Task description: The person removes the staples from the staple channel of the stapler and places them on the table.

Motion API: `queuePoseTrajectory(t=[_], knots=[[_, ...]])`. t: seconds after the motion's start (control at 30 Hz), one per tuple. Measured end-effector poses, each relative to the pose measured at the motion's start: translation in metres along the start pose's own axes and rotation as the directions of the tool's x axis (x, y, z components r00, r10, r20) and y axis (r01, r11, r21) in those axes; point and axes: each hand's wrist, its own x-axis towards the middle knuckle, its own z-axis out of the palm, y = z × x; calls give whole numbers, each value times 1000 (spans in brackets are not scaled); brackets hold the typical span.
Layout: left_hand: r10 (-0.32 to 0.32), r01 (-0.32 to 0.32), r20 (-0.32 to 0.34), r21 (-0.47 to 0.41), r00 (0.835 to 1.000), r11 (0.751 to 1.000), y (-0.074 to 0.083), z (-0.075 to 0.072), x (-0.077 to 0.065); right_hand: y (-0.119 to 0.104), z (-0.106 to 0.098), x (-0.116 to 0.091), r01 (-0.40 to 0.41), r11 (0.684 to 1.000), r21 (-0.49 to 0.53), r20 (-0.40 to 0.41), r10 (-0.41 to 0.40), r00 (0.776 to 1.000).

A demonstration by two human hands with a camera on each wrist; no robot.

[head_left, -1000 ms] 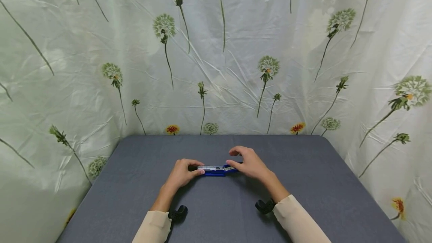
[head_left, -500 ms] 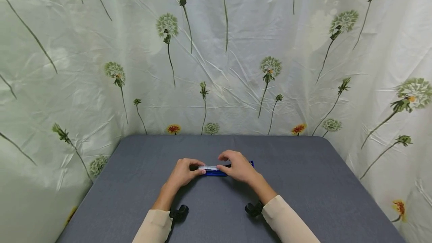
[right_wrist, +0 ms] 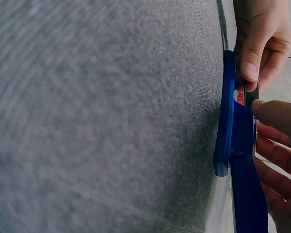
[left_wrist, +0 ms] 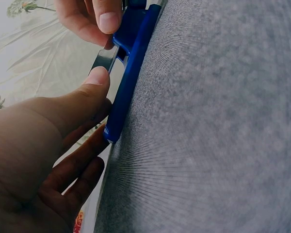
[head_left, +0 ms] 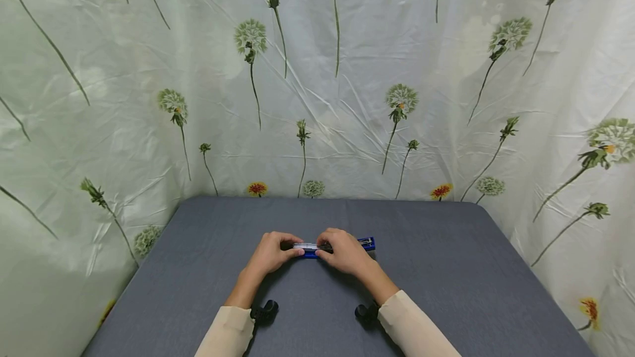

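Note:
A blue stapler (head_left: 311, 255) lies on the table with its top arm (head_left: 367, 243) swung back to the right, so the metal staple channel (head_left: 305, 245) shows. My left hand (head_left: 269, 254) pinches the channel's left end; its thumb presses on the metal in the left wrist view. Thumb and fingers of my right hand (head_left: 344, 252) pinch the channel near the stapler's middle, beside the hinge side. The blue base (right_wrist: 225, 116) runs along the table edge-on in the right wrist view. Part of the channel is hidden behind the fingers.
Grey cloth covers the table (head_left: 317, 302). Behind it hangs a pale curtain (head_left: 327, 98) printed with dandelions. A black camera strap (head_left: 265, 311) sits on the left wrist, another black camera mount (head_left: 367, 314) on the right.
My right hand has slid left along the stapler from its raised top arm to the staple channel, and its fingers have closed. My left hand keeps its place.

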Motion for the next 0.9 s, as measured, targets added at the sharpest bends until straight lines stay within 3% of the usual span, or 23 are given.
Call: queuePoseTrajectory(t=[0.6, 0.9], knots=[[-31, 31, -5, -9, 999, 999, 2, 0, 0, 0, 3, -3, -28, 999, -29, 11, 29, 1000], [-45, 44, -18, -11, 999, 999, 3, 1, 0, 1, 7, -1, -80, 991, 109, -24, 83, 996]])
